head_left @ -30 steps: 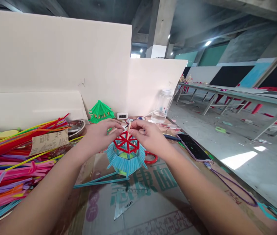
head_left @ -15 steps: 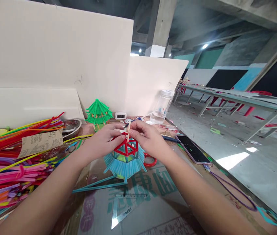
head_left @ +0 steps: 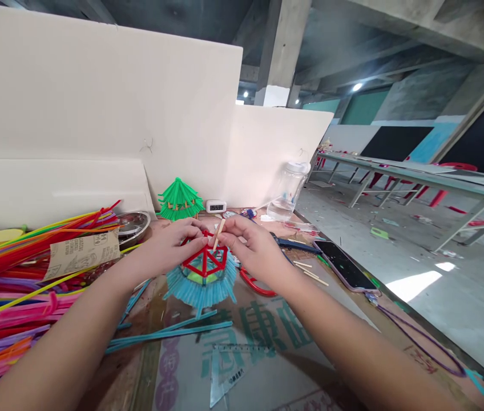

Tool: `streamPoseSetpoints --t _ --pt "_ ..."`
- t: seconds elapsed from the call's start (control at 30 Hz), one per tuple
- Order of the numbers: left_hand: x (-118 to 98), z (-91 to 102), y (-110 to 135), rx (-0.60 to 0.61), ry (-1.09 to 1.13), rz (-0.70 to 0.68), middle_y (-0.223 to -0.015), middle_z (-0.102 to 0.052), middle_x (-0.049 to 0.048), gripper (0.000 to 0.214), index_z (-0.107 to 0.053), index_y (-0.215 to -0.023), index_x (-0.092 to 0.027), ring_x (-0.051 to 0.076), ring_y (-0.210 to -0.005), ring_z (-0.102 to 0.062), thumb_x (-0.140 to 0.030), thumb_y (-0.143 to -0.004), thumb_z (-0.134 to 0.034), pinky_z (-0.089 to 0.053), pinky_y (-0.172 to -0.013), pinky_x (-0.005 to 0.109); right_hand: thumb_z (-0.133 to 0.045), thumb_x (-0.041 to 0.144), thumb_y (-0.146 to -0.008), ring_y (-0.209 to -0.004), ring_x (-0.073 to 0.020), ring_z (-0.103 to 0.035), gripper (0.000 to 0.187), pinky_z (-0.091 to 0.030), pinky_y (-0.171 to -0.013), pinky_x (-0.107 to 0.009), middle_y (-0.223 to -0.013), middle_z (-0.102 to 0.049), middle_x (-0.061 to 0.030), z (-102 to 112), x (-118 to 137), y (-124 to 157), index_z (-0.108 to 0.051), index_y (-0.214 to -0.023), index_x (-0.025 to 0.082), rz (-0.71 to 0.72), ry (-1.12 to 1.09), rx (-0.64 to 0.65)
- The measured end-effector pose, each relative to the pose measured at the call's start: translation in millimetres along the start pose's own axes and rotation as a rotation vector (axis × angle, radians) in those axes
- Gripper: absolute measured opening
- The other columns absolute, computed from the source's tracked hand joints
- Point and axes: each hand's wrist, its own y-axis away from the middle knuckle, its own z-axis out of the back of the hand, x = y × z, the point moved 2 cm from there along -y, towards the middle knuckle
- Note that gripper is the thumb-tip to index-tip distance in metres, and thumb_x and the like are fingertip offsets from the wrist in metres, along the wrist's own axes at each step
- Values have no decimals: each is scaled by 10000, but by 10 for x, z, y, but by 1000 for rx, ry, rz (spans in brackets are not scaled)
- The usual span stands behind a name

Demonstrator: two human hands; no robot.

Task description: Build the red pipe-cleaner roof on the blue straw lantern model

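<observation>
In front of me stands a small pavilion model with a red pipe-cleaner frame on top and a flared light-blue roof below. My left hand grips the upper left of the red frame, its fingers closed. A short wooden stick is pinched in my right hand, tilted over the top of the frame. Its lower end meets the frame near my left fingertips; whether it is attached cannot be seen. Behind my left hand is a green-roofed pavilion.
Bundled pipe cleaners fill the left side. Blue strips and a clear set square lie on the cardboard. Red-handled scissors, loose sticks, a phone and a jar are to the right.
The pavilion model has shifted left on the cardboard with both hands. The wooden stick, nearly upright before, now leans to the right. Loose sticks beside my right hand have come into view.
</observation>
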Motion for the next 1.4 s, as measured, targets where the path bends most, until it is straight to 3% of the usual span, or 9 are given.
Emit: streamPoseSetpoints --t 0.17,0.43,0.67,0.93,1.2,1.4 --pt "109 -23 0 -11 60 10 -1009 -649 59 396 -689 -815 -192 216 -964 -604 -506 -902 -464 -479 -873 337 -553 205 -905 -799 -134 -620 27 -472 -763 -264 -830 -654 0 -76 74 -164 -558 -883 192 -19 -103 76" --pt "232 -83 34 -60 128 -10 -1011 -641 47 362 -718 -885 -195 190 -945 -606 -446 -941 -463 -477 -848 311 -584 222 -868 -708 -120 -544 91 -416 -664 -249 -750 -607 20 -112 95 -287 -572 -789 181 -33 40 52" --pt "188 -56 44 -154 100 34 -1076 -682 46 309 -722 -816 -202 206 -1008 -632 -430 -901 -532 -491 -898 322 -577 248 -882 -736 -121 -563 70 -434 -690 -251 -790 -619 20 -162 -48 -258 -584 -849 186 1 -50 -65" --pt "169 -29 38 -151 49 36 -1073 -705 56 354 -739 -790 -210 228 -1009 -651 -447 -887 -495 -529 -888 335 -555 181 -883 -770 -128 -568 50 -441 -708 -248 -816 -620 9 -189 -52 -234 -598 -856 186 5 -1 13" --pt "169 -42 48 -133 54 36 -1077 -698 50 334 -739 -838 -208 220 -1020 -645 -428 -901 -496 -517 -901 326 -571 204 -872 -710 -121 -513 81 -388 -654 -249 -762 -589 20 -202 -26 -206 -578 -795 181 15 142 -61" --pt "164 -40 45 -124 53 14 -1046 -699 42 322 -735 -867 -210 210 -1005 -643 -423 -913 -498 -508 -910 322 -568 219 -879 -740 -132 -520 94 -398 -698 -263 -806 -602 3 -199 -32 -201 -575 -794 181 4 206 -61"
